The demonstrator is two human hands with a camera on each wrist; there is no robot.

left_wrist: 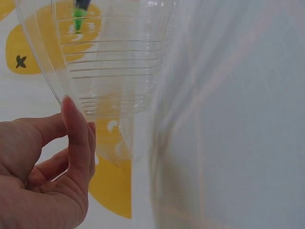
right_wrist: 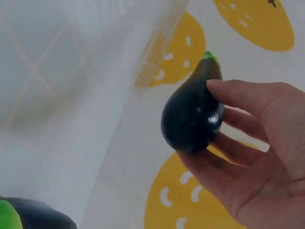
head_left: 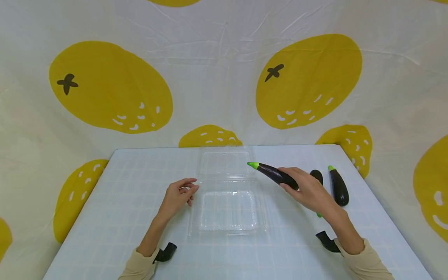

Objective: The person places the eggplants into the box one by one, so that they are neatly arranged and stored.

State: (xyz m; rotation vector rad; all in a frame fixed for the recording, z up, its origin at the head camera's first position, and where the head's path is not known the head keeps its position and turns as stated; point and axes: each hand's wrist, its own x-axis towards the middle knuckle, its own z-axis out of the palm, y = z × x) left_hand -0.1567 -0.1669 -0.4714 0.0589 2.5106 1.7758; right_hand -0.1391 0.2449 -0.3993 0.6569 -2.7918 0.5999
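Observation:
My right hand (head_left: 309, 190) grips a dark purple eggplant (head_left: 273, 173) by its thick end, raised over the table to the right of a clear plastic container. The green stem points left, toward the container's raised lid. In the right wrist view, thumb and fingers lie around the glossy eggplant (right_wrist: 190, 112). The clear container (head_left: 227, 229) stands open in the middle of the table, its lid (head_left: 224, 149) at the far side. My left hand (head_left: 178, 196) is at the container's left edge; in the left wrist view its fingertips (left_wrist: 69, 107) pinch at the clear rim.
Two more eggplants lie on the right of the table: one (head_left: 339, 188) near the right edge, another (head_left: 316, 175) partly hidden behind my right hand. A pale checked cloth (head_left: 105, 217) covers the table. Behind hangs a white curtain (head_left: 217, 85) with yellow fruit shapes.

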